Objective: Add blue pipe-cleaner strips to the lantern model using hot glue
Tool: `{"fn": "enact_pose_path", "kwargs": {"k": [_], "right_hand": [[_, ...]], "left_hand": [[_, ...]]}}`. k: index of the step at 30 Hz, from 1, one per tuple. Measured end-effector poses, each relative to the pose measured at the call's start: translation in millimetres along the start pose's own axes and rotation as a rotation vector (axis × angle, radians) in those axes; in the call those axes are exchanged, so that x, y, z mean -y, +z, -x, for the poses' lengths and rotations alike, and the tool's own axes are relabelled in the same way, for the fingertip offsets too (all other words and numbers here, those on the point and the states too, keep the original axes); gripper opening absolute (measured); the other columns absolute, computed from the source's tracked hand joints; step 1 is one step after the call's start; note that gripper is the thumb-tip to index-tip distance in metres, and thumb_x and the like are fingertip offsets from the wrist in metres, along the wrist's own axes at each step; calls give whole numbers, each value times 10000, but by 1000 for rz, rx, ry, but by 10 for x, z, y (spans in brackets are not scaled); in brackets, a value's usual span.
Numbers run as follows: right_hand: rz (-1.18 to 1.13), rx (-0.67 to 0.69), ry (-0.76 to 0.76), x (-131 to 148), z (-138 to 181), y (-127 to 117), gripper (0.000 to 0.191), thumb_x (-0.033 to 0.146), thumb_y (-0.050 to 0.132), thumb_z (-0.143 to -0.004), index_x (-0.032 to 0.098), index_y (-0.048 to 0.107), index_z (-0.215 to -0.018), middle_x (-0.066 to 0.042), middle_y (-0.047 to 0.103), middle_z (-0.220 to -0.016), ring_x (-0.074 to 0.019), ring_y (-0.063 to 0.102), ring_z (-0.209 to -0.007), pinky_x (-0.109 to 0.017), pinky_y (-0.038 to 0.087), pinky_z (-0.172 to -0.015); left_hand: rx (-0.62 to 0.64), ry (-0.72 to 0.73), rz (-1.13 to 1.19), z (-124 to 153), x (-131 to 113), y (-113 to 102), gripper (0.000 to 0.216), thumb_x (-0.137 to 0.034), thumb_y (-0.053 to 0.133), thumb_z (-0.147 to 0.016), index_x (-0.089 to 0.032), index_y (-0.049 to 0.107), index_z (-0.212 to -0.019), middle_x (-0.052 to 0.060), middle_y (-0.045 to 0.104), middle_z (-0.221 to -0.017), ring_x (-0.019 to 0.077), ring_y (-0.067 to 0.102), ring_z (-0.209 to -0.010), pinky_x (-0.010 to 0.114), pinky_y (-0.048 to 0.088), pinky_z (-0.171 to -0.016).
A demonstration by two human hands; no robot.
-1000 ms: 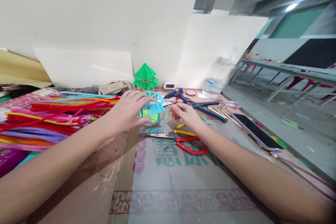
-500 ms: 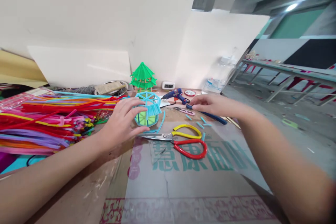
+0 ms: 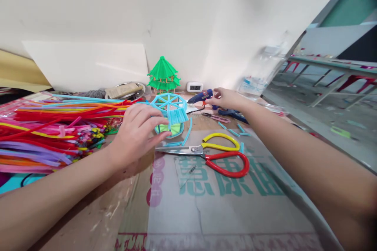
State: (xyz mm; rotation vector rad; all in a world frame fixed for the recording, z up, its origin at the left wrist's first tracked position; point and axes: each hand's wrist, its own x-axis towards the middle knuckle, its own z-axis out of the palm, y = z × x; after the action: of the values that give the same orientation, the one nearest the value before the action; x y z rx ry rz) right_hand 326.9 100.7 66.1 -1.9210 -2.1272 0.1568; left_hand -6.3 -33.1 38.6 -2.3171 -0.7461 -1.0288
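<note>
My left hand (image 3: 141, 131) is beside a small light-blue pipe-cleaner model (image 3: 169, 102) with a spoked round top and a green base. Its fingers are curved and apart, partly covering the model's left side; contact is unclear. My right hand (image 3: 226, 99) is at the rear of a blue hot glue gun (image 3: 203, 96), thumb and fingers curled around its back end. Scissors (image 3: 194, 150) with one yellow and one red handle lie in front of the model. Cut light-blue pieces (image 3: 235, 133) are scattered to the right.
Bundles of coloured pipe cleaners (image 3: 59, 121) fill the left side. A green tiered-roof model (image 3: 163, 74) and a white digital clock (image 3: 194, 86) stand by the back board. Near the right hand are a pink craft knife (image 3: 218, 118), dark-blue-handled pliers (image 3: 237, 115) and a clear bottle (image 3: 253, 84).
My right hand has moved from the pliers back to the glue gun. The left hand stays beside the blue model. The whole view has shifted slightly.
</note>
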Motion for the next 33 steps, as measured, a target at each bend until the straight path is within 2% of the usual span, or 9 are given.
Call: {"fn": "enact_pose_path", "kwargs": {"k": [5,10,13,16,21,24,27,30,33], "right_hand": [[-277,-56,-67,28,32,222,515,373,772,-765,164,639,-1217,-125,733,-1145,-226,687,-949,-331,518,-841],[-309,-75,-25,73,46,355,273,228,717,-771,131,708,-1026,-82,765,-890,-219,683,-778,-343,526,-770],[-312,-120,-27,91,56,349,283,201,699,-770,137,711,-1045,-75,764,-899,-227,686,-817,-348,520,-801],[-315,-192,-11,83,122,252,311,242,699,-787,131,692,-1078,-103,759,-952,-245,690,-866,-358,518,-818],[-503,-295,18,143,487,1,315,467,617,-866,163,693,-838,-90,698,-667,-243,675,-676,-375,541,-710],[-696,-307,-149,306,842,-84,309,508,627,-863,205,688,-855,-68,691,-678,-227,676,-671,-381,547,-727],[-822,-246,-329,502,1202,-81,277,501,710,-810,231,672,-860,-69,732,-872,-199,668,-661,-387,558,-717],[-820,-155,-403,650,1459,-29,267,512,705,-819,247,675,-805,-52,724,-827,-203,663,-670,-384,563,-701],[-750,-145,-439,729,1561,29,282,539,707,-806,270,681,-727,-32,705,-746,-219,656,-701,-383,562,-726]], "left_hand": [[-10,24,-1,-18,3,-5,200,-329,698,-881,-212,623,-1025,61,717,-1014,233,644,-956,429,461,-910],[-15,23,-24,-46,2,-14,147,-315,670,-899,-222,636,-1007,49,723,-1012,226,641,-941,434,454,-927],[-3,10,-22,-56,14,-32,113,-321,647,-912,-241,656,-990,39,726,-1002,229,635,-961,447,444,-956],[-7,29,-17,-62,36,-57,102,-307,646,-915,-246,667,-995,29,732,-975,224,632,-965,445,445,-957],[-33,29,-2,-63,59,-78,69,-287,648,-919,-254,671,-976,8,745,-941,202,637,-922,429,453,-920],[-47,33,12,-57,48,-81,45,-282,650,-919,-256,669,-951,3,745,-916,198,636,-899,430,453,-908],[-58,32,9,-41,31,-77,31,-271,652,-915,-243,655,-929,9,740,-901,202,638,-890,429,458,-907],[-60,6,34,-17,19,-58,31,-255,649,-912,-226,639,-918,24,735,-896,204,643,-880,423,464,-890],[-56,-33,60,3,15,-31,40,-260,636,-918,-223,636,-903,32,731,-883,206,652,-862,419,471,-867]]}}
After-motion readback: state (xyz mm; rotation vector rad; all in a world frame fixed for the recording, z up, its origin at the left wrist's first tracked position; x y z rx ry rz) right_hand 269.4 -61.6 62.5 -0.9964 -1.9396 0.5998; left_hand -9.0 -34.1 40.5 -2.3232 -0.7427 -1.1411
